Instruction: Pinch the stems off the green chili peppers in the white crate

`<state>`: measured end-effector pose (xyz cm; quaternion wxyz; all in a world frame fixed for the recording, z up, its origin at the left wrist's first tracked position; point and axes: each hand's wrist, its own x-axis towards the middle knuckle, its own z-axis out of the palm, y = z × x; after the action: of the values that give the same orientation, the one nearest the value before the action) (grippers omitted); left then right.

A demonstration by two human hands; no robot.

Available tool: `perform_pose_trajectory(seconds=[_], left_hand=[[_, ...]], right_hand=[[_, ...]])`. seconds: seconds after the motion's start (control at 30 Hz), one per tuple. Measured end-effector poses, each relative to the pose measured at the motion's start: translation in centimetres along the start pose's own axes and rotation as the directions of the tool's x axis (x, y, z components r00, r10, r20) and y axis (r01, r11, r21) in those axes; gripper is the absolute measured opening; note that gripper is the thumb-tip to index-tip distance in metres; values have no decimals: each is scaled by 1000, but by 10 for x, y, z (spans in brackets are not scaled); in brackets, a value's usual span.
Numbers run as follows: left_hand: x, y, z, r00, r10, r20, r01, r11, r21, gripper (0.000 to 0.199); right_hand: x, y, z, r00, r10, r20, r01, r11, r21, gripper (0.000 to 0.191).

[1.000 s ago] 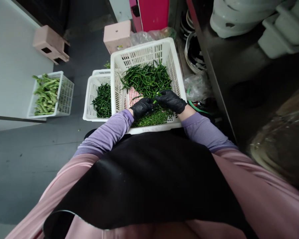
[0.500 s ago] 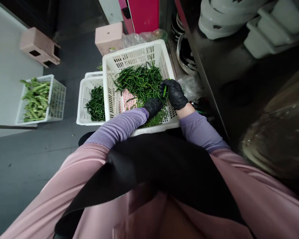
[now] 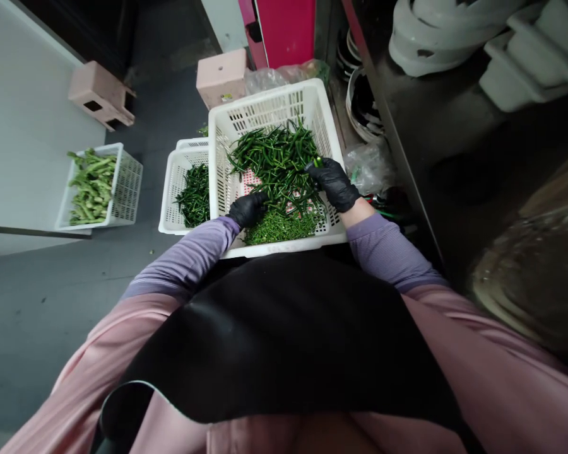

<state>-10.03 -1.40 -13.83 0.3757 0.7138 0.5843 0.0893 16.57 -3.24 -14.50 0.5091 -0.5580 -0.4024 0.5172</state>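
Note:
A large white basket (image 3: 215,183) in front of my body holds a heap of long green chilies (image 3: 274,148). A pile of small green stems (image 3: 281,228) lies along its near side. My left hand (image 3: 248,209), in a black glove, is in the basket's left part, at the left edge of the stem pile, its fingers closed; what they hold, if anything, is hidden. My right hand (image 3: 334,183), also gloved in black, is at the basket's right side with fingers closed on green chilies, whose ends show at the fingertips.
Left of the large basket stands a smaller white basket (image 3: 169,205) of dark green chilies. Farther left is a basket (image 3: 127,189) of thick pale green vegetables. Two pink stools (image 3: 222,72) stand beyond. A dark counter (image 3: 419,107) with white containers runs along the right.
My left hand has moved left, away from my right hand, uncovering more of the stem pile. My right hand stays at the basket's right side. The view has shifted slightly.

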Motion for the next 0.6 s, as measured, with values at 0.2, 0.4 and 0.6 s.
perform_pose_trajectory(seconds=[0.2, 0.4, 0.6], left_hand=[[-27, 16, -15, 980, -175, -94, 97, 834, -543, 21], [-38, 47, -21, 990, -141, -23, 87, 722, -686, 37], [-32, 68, -5, 976, -211, -49, 114, 694, -711, 45]], right_hand=[[-24, -14, 16, 972, 39, 231, -22, 997, -79, 34], [-41, -20, 28, 895, 176, 409, -113, 978, -173, 44], [-45, -15, 34, 862, 69, 502, -28, 996, -90, 56]])
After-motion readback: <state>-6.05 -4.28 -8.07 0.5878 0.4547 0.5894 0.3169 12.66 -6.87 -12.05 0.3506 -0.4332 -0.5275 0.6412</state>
